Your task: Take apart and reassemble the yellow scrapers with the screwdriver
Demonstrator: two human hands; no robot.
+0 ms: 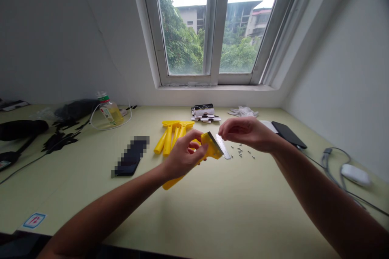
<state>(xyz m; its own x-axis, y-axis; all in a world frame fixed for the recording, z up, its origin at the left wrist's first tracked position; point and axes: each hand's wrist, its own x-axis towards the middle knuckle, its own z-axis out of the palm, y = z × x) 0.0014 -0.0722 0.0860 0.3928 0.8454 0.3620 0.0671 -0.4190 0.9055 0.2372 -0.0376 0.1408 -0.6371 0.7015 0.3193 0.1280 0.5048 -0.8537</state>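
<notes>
My left hand [184, 152] is wrapped round a yellow scraper [212, 150], held tilted above the table with its dark-edged wide head to the upper right and its handle sloping down to the lower left. My right hand [249, 132] is just right of the scraper head, thumb and fingertips pinched together; whatever they hold is too small or hidden to make out. Below those fingertips, flat metal blades [225, 150] lie on the table. Several small screws [240, 151] are scattered beside them. Behind my left hand lie several more yellow scraper bodies [167, 139].
Small boxes [203, 110] and white gloves [243, 111] lie near the window wall. A dark phone [132, 160] is at left, beyond it a bottle of yellow liquid [111, 111]. At right are a black flat device [288, 134], cables [326, 162] and a white case [356, 174].
</notes>
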